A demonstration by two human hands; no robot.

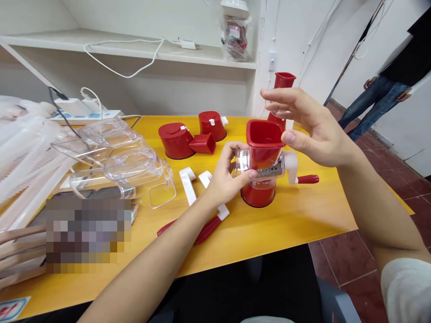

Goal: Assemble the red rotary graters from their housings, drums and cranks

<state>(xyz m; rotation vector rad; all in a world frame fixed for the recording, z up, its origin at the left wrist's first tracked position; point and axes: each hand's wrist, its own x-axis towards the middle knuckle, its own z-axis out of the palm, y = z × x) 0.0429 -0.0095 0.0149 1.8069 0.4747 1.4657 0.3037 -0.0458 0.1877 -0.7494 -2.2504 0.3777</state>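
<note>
A rotary grater with a red base (pixel 257 197), a clear barrel and a metal drum (pixel 269 172) stands upright on the yellow table. On its top sits a red square hopper (pixel 265 146), and a white crank with a red handle (pixel 307 179) sticks out to the right. My left hand (pixel 232 175) is wrapped around the left end of the clear barrel, thumb in front. Fingers spread, my right hand (pixel 310 125) is raised beside the hopper; its thumb is by the hopper's right rim, and whether it touches I cannot tell.
Loose white cranks (pixel 188 186) with red handles lie left of the grater. Behind them are red bases (pixel 177 140) and a red hopper (pixel 205 143). Clear plastic housings (pixel 131 163) cover the left side. Another grater (pixel 284 80) stands behind my right hand. A person (pixel 387 85) stands at right.
</note>
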